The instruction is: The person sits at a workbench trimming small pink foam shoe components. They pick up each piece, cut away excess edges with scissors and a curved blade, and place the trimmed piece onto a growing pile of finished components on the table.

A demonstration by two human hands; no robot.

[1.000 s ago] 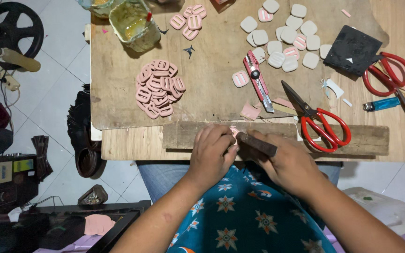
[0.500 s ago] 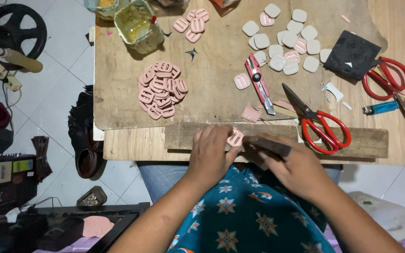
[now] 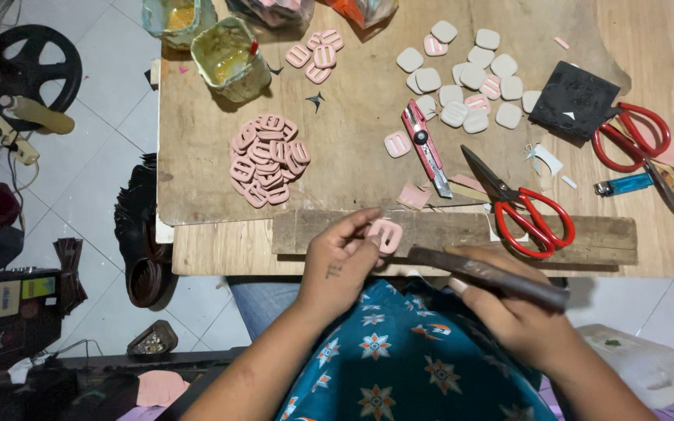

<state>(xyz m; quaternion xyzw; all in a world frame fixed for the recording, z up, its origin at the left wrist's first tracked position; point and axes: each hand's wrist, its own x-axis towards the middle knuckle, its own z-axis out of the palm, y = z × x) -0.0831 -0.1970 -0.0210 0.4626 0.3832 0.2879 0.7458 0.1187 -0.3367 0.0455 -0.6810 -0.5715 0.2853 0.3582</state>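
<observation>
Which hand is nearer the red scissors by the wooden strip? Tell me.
Right. The right hand, holding a dark tool, sits just below the red scissors; the left hand is farther left, holding a pink buckle.

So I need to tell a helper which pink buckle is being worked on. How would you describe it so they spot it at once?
Start at the wooden table, then the dark wooden strip along its near edge. The pink buckle rests there, pinched by the left hand. Unlike the pink pile farther back, it lies alone, in fingers.
</observation>
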